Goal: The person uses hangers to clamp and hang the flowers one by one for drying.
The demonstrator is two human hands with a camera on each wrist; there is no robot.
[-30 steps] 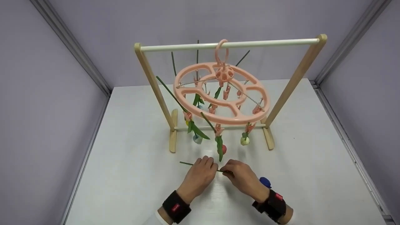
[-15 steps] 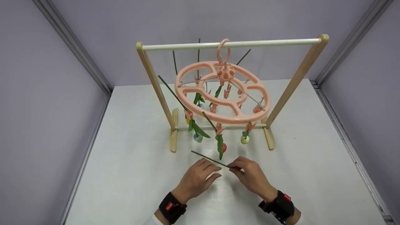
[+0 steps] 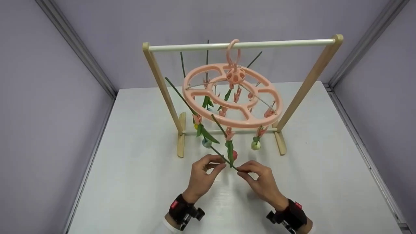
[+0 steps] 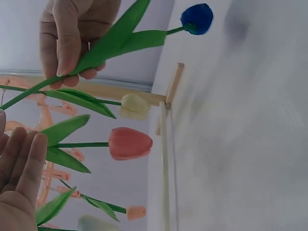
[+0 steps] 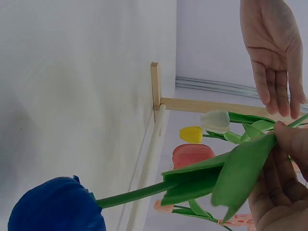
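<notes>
On the white table (image 3: 130,182), near its front edge, the left hand (image 3: 203,177) is held with fingers loosely extended and nothing gripped; its fingertips lie just beside a green stem. To its right, the blue tulip (image 5: 57,207) is pinched at the stem and leaves by the curled fingers of the right hand (image 3: 261,183) (the bloom is hidden behind that hand in the head view). The stem (image 3: 224,158) is angled up and to the left, toward the lower clips of the pink round hanger (image 3: 232,97). That hanger is hooked over the rail of a wooden rack (image 3: 240,45) standing toward the back of the table. Several tulips are already clipped there, among them a red tulip (image 4: 130,143) and a pale tulip (image 4: 134,106). The blue one is judged still to be clipped, and some clips appear free.
</notes>
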